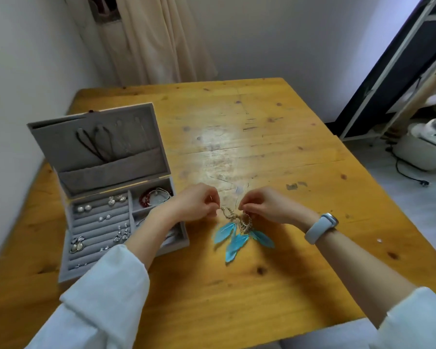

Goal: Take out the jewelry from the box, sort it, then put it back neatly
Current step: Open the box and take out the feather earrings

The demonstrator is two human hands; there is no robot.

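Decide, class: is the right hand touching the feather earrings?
Touching. The head view shows the right hand pinching the feather earrings at their gold top.

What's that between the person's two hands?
In the head view, a pair of gold hoop earrings with blue feathers hangs between the left hand and the right hand; each hand pinches one end, above the wooden table.

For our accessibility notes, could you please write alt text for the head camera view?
Two hands, left hand and right hand, pinch gold earrings with blue feathers just above a wooden table. An open grey jewelry box holding earrings and bracelets stands at the left.
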